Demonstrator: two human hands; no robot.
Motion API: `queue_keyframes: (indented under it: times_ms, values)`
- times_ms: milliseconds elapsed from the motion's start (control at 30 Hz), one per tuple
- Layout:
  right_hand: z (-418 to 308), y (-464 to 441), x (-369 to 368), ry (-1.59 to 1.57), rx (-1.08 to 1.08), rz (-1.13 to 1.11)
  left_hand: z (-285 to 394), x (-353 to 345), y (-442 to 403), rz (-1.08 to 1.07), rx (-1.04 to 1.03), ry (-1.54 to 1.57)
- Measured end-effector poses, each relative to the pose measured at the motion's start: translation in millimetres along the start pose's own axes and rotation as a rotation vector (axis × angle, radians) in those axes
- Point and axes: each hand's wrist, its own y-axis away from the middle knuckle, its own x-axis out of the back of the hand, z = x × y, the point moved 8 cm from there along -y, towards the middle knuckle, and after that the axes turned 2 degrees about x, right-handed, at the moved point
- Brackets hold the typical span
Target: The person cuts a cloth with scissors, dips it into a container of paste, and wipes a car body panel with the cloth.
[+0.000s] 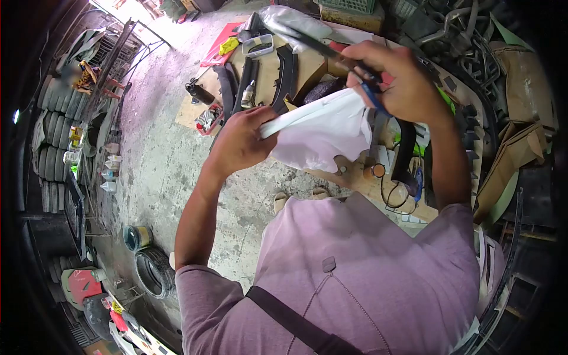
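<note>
A piece of white cloth (322,133) stretches between my hands, its lower edge hanging in uneven folds. At its left end, my left hand (242,142) is closed on the gathered upper edge. My right hand (408,83) is wrapped round a pair of scissors (371,96) with blue on the handle; the dark blades point up and to the left, above the cloth. The cloth's right end meets the scissors and my right fingers, and I cannot tell whether those fingers also grip it. Behind the cloth, dark curved trim pieces (286,74) lie on a brown board.
A dark bottle (200,93) and a clear plastic tub (258,46) stand beyond my left hand. An orange-brown jar (375,171) and a coil of wire are below my right hand. Tires (155,272) lie at lower left. Folded cardboard (518,154) leans on the right.
</note>
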Motion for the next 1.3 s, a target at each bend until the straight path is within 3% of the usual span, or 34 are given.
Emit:
queue_keyframes:
  times_ms: [133,233,300,367,500,633,700,800,867,900,967,1033,1100,1133,1200,1300]
  values:
    - [17,6,17,-0.003,-0.108,-0.015,-25,15,18,-0.086,-0.006,-0.250]
    - [32,8,29,-0.054,-0.118,0.031,-33,29,33,-0.087,-0.039,-0.028]
    - [41,7,35,-0.106,-0.101,0.109,-56,39,47,-0.184,0.138,0.072]
    - [62,5,28,-0.117,-0.225,0.013,-73,58,56,-0.185,0.359,0.217]
    - [89,0,7,-0.152,-0.362,0.036,-93,101,43,0.013,0.243,0.281]
    - [96,3,-9,-0.314,-0.364,0.126,-95,115,41,0.208,0.310,0.298]
    - [100,6,-13,-0.346,-0.414,0.101,-90,113,44,0.217,0.279,0.282]
    - [99,10,-22,-0.395,-0.379,0.047,-108,115,52,0.245,0.419,0.286]
    - [89,14,-30,-0.406,-0.370,0.060,-97,131,54,0.432,0.140,-0.252]
    - [87,15,-36,-0.409,-0.378,0.060,-107,127,57,0.425,0.143,-0.250]
    - [82,17,-49,-0.441,-0.384,0.059,-129,126,70,0.531,0.216,-0.222]
    - [77,14,-58,-0.251,-0.317,-0.024,-135,119,79,0.543,0.284,-0.188]
    - [77,14,-69,-0.140,-0.329,-0.087,-151,113,93,0.513,0.550,-0.129]
    - [78,15,-75,-0.145,-0.322,-0.099,-153,113,96,0.521,0.562,-0.128]
    - [83,22,-88,-0.299,-0.379,-0.088,-182,99,110,0.496,0.821,0.339]
    - [71,39,-108,-0.229,-0.372,-0.035,-167,70,94,0.586,0.610,1.038]
